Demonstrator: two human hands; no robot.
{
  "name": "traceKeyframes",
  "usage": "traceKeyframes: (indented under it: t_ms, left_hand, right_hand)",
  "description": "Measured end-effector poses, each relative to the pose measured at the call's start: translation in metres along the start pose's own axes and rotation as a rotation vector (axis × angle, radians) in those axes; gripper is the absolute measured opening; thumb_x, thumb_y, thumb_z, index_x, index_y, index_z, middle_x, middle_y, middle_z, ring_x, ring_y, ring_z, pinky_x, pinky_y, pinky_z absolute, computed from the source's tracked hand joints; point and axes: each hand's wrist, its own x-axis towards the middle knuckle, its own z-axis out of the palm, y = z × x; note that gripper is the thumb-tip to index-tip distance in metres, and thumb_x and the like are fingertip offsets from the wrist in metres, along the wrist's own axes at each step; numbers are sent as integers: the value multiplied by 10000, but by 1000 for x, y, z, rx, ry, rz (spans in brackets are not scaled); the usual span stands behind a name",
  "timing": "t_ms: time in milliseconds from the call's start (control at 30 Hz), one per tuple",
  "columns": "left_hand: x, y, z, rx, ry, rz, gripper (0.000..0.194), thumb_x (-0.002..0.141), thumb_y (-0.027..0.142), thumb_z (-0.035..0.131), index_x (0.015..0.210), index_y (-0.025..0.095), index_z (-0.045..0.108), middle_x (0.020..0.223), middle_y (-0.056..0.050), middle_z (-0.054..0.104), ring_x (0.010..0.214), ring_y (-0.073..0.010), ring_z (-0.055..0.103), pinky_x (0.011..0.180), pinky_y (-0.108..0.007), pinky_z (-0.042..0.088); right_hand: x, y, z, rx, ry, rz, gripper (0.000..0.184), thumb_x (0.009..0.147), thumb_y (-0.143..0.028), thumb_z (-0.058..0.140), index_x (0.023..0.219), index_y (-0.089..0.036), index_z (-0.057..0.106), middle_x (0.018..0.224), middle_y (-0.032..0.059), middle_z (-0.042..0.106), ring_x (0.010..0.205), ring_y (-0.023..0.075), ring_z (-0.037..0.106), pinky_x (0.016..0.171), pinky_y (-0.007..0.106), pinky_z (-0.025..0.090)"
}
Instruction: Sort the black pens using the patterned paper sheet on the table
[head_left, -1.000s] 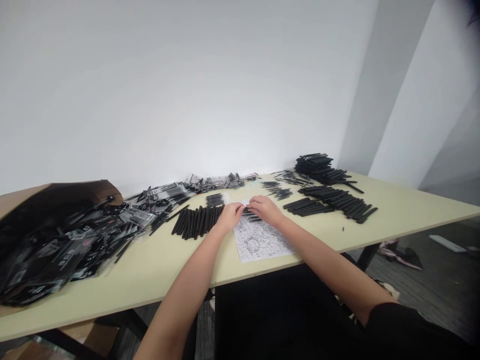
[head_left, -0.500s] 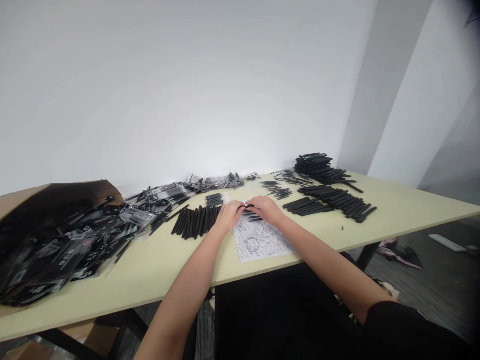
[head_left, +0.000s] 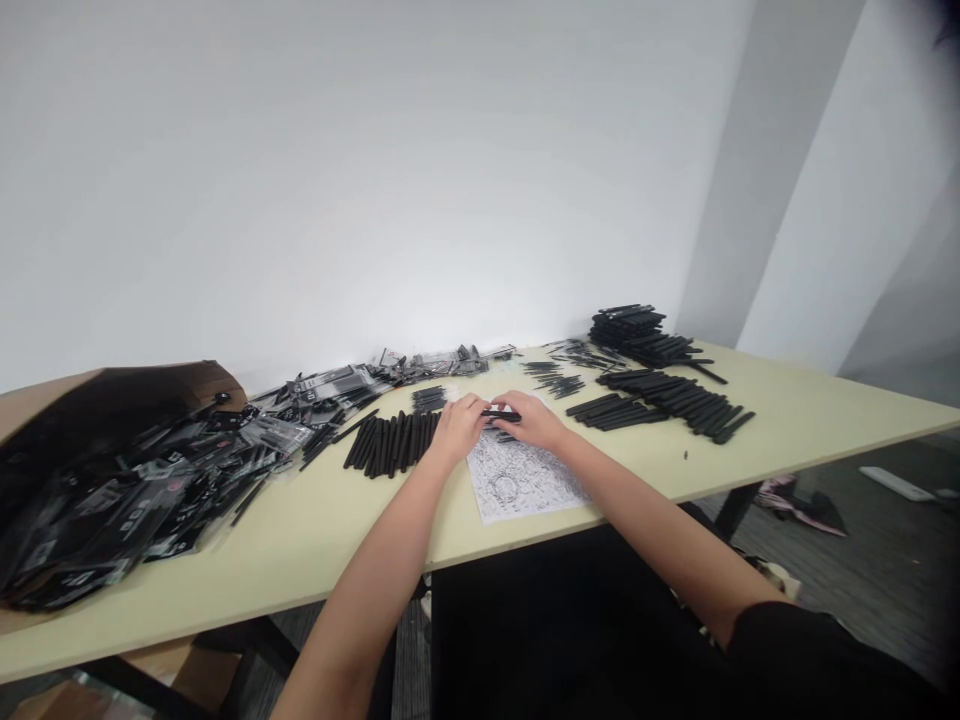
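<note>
A black pen (head_left: pixel 500 414) spans the gap between my two hands, above a scribbled sheet of paper (head_left: pixel 525 483). My left hand (head_left: pixel 460 428) is closed on the pen's left end, its fingers curled. On the other end, my right hand (head_left: pixel 532 420) pinches it with thumb and fingertips. A few thin dark sticks (head_left: pixel 504 436) lie on the paper, partly hidden beneath my right hand. Just left of my left hand is a row of black pens (head_left: pixel 390 443), side by side.
An open cardboard box (head_left: pixel 214 378) at left spills black plastic packets (head_left: pixel 142 510). Thin refill-like sticks (head_left: pixel 429 399) lie behind the pen row. More black pens (head_left: pixel 679 400) are spread at right, with a tall stack (head_left: pixel 630 330) near the wall. The table (head_left: pixel 315 535) has a straight front edge.
My hands have drawn slightly apart, and more of the black pen shows between them. The piles on the table look the same.
</note>
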Motion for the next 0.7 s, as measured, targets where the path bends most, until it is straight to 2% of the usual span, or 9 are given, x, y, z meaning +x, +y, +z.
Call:
traceKeyframes:
  t_ms: [133,333,533,700]
  left_hand:
    - [0,0,0,21,-7,-6,218,933,206,506,1131,221,597,1146,-56,618,1046,-202,599,872,-330,445]
    - [0,-2,1,19,8,-29,211,934,207,498,1116,224,603,1117,-63,612,1039,-202,594,876,-334,437]
    - [0,-1,-1,33,-6,-40,210,940,212,488,1121,222,595,1128,-61,611,1047,-201,587,878,-337,425]
    - [0,0,-1,56,12,-85,200,953,231,473,1128,225,571,1137,-57,610,1051,-204,584,862,-330,411]
  right_hand:
    - [0,1,0,-5,32,0,193,832,-195,562,1023,-184,587,934,71,629,838,193,591,760,316,469]
    - [0,0,-4,-21,2,65,243,892,-298,570,1115,-202,565,943,65,666,868,203,605,767,318,467]
    - [0,1,-2,-22,-39,87,229,939,-282,500,1145,-217,578,984,70,693,881,196,625,789,326,483]
    - [1,1,-3,-72,63,8,225,902,-304,550,1098,-204,595,1085,102,658,1014,245,585,895,389,464]
